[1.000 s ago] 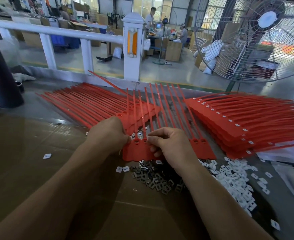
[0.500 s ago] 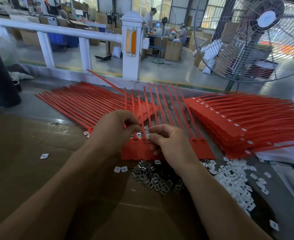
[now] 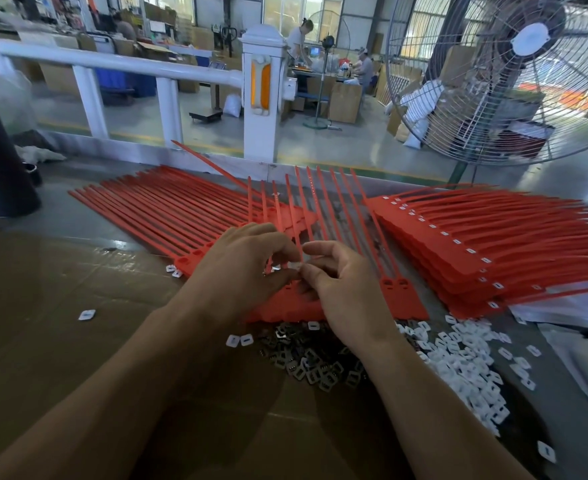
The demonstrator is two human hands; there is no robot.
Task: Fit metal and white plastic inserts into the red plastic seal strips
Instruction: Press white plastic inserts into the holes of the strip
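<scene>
A row of red seal strips point(image 3: 403, 299) lies in front of me, tails pointing away. My left hand point(image 3: 244, 268) and my right hand point(image 3: 341, 285) meet fingertip to fingertip above the strip heads. Between the fingertips shows a small white insert point(image 3: 295, 266); both hands pinch at it, and what else they hold is hidden. A heap of dark metal inserts point(image 3: 306, 365) lies just below my hands. A heap of white plastic inserts point(image 3: 465, 362) spreads to the right of it.
A pile of red strips point(image 3: 154, 209) lies at the left, a stack with white inserts fitted point(image 3: 493, 244) at the right. Loose white inserts point(image 3: 87, 314) dot the brown cardboard. A big fan point(image 3: 514, 71) and a white railing point(image 3: 261, 95) stand behind.
Both hands have lifted from the strip heads and drawn together, fingertips now meeting around a small white insert above the row.
</scene>
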